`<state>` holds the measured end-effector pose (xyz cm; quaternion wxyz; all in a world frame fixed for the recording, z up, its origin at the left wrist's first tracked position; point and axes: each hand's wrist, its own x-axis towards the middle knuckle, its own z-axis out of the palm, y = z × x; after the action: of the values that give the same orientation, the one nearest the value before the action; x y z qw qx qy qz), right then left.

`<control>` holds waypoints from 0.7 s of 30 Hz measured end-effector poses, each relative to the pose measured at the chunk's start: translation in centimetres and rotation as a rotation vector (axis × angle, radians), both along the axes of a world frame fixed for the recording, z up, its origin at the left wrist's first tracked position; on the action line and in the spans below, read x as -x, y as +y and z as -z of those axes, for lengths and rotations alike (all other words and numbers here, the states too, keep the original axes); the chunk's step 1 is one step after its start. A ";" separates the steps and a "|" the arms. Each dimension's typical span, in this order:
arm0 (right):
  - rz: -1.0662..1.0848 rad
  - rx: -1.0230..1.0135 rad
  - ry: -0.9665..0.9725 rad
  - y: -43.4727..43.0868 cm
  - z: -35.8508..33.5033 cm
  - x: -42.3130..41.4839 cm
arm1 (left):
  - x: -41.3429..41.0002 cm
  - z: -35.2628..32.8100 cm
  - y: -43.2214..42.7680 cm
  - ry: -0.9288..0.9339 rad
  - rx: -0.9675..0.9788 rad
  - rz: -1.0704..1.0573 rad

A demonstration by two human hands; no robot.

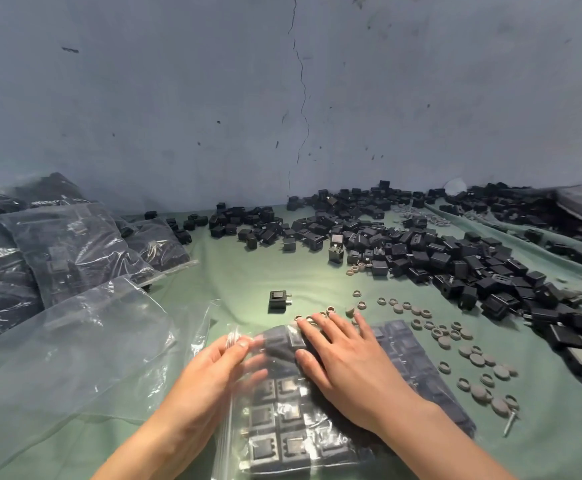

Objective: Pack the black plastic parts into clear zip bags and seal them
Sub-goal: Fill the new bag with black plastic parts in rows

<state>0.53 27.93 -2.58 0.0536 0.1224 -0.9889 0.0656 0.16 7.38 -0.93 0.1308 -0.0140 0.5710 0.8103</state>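
here right grip (345, 362) lies flat on the filled bag (282, 441), blurred left grip (210, 375) pinching its edge.

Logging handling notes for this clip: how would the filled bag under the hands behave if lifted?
The bag probably sags rather than staying flat: its film is thin and wrinkled. It is likely heavy for its size, with parts packed in tight rows. Glossy film may slip from the left hand pinching its edge.
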 end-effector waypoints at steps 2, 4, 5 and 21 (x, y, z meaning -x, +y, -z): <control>-0.034 -0.012 0.001 0.0 0.0 -0.1 | 0.1 -0.1 -0.1 -0.011 0.026 -0.021; -0.065 -0.028 -0.011 -0.1 0.2 -0.1 | -0.1 -0.1 0.0 -0.046 0.042 -0.054; -0.070 -0.030 -0.020 -0.1 0.3 0.0 | -0.1 -0.1 0.0 -0.066 0.035 -0.062; -0.034 0.110 -0.048 0.5 -0.9 0.5 | 0.0 -0.9 -1.5 -0.103 0.079 -0.245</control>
<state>-0.01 28.45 -1.63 0.0355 0.1344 -0.9825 0.1236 0.15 5.84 0.01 0.0594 -0.1303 0.5888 0.7955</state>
